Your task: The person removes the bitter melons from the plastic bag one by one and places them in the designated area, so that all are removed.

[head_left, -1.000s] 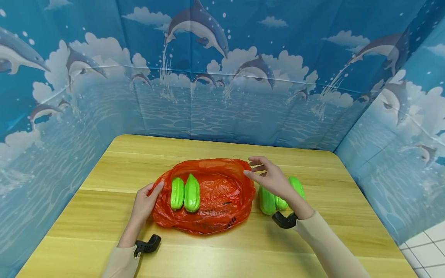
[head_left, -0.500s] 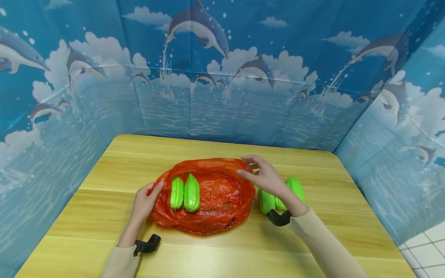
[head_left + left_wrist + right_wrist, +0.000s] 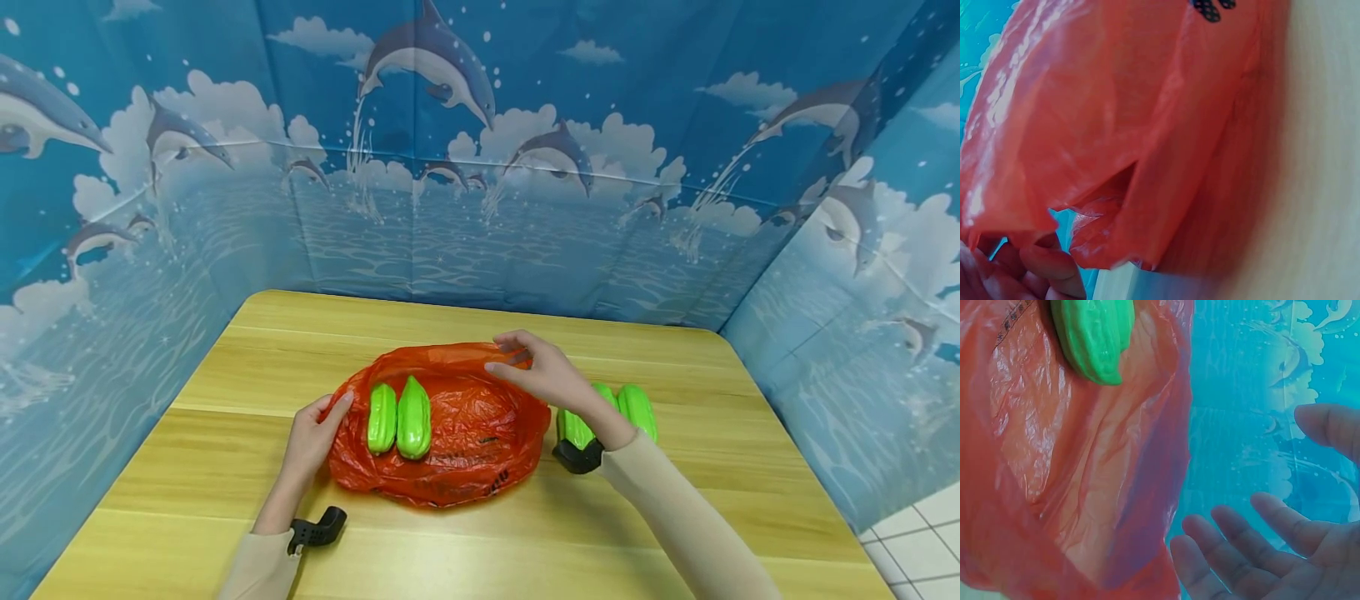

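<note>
A thin red plastic bag (image 3: 465, 417) lies spread on the table with its mouth facing up. Inside its left half, two bright green bitter melons (image 3: 414, 417) sit side by side. My left hand (image 3: 311, 433) pinches the bag's left rim between thumb and fingers; the left wrist view shows the plastic gathered at the fingertips (image 3: 1054, 265). Over the bag's far right rim, my right hand (image 3: 543, 371) hovers with fingers spread, holding nothing. The right wrist view has those fingers (image 3: 1229, 550) beside the bag's edge, thumb apart.
More green bitter melons (image 3: 637, 408) lie on the table right of the bag, partly hidden by my right forearm and the black wrist camera (image 3: 577, 457). A blue dolphin-print curtain (image 3: 480, 233) stands behind the wooden table (image 3: 247, 358) and along its sides.
My right hand has moved left, from beside the bag's right rim to over its far right part. The left hand, the bag and the bitter melons have stayed in place.
</note>
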Demonstrator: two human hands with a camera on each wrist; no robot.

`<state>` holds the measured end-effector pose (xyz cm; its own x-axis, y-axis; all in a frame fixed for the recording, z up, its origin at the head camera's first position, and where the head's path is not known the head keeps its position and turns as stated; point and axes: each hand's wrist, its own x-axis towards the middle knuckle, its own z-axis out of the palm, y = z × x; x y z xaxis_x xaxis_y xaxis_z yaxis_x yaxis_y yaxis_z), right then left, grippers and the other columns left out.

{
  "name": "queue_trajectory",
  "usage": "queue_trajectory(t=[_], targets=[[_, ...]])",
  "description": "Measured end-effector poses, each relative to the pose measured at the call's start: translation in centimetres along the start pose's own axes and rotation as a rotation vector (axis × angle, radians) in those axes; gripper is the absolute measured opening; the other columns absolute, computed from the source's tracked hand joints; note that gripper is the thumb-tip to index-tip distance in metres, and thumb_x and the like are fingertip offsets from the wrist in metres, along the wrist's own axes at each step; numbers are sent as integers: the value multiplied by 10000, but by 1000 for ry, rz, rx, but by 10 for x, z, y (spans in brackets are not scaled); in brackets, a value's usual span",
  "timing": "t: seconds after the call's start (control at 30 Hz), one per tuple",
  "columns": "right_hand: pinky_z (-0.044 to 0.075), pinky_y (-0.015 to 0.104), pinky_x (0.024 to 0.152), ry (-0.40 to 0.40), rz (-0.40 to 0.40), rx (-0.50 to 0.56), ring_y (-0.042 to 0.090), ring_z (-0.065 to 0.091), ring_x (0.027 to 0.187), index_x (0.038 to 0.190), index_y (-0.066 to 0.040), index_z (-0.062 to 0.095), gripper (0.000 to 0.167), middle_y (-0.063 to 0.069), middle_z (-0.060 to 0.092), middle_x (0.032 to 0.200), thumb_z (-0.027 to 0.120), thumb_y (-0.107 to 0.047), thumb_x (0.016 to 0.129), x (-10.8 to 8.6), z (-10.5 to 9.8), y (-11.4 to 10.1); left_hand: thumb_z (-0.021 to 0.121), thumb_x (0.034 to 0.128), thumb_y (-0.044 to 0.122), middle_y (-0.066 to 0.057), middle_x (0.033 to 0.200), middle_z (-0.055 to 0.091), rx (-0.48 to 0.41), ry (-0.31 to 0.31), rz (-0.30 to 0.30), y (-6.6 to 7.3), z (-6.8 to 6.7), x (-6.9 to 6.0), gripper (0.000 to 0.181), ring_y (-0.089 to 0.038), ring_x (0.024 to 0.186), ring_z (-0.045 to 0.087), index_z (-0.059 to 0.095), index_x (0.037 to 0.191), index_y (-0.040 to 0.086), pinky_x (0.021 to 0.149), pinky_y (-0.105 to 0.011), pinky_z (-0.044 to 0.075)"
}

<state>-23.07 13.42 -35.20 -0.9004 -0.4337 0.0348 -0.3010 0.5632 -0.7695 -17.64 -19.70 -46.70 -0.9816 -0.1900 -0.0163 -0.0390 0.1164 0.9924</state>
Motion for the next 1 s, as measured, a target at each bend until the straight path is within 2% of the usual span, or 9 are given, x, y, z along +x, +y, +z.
queue_trajectory(t=[0.2, 0.37, 0.53, 1.0], targets=[[461, 413, 854, -27, 15, -13, 246, 533, 1070, 1316, -107, 506, 554, 95, 544, 1241, 647, -429, 888, 7, 6, -3, 596, 939, 374, -66, 786, 605, -3, -5, -16, 0, 0, 1, 408, -131, 668, 550, 624, 937, -33, 581, -245, 468], [461, 424, 852, -42, 14, -3, 270, 531, 1074, 1335, -77, 489, 598, 151, 531, 1266, 646, -439, 886, 12, 10, -3, 590, 943, 374, -68, 791, 606, -3, -10, -29, -2, -1, 2, 406, -137, 675, 549, 625, 937, -31, 588, -247, 466], [456, 423, 861, -72, 24, 8, 266, 528, 1076, 1348, -77, 473, 624, 149, 526, 1270, 643, -456, 882, 17, 14, -5, 585, 947, 364, -78, 801, 612, -7, -13, -33, -4, -1, 2, 399, -143, 672, 558, 629, 943, -32, 583, -251, 474], [471, 387, 814, -155, 57, -33, 264, 536, 1064, 1349, -117, 482, 593, 137, 534, 1248, 649, -444, 882, 29, 29, -15, 593, 940, 380, -75, 805, 610, -2, -9, -9, 0, 0, 0, 416, -137, 688, 560, 626, 942, -35, 597, -252, 479]])
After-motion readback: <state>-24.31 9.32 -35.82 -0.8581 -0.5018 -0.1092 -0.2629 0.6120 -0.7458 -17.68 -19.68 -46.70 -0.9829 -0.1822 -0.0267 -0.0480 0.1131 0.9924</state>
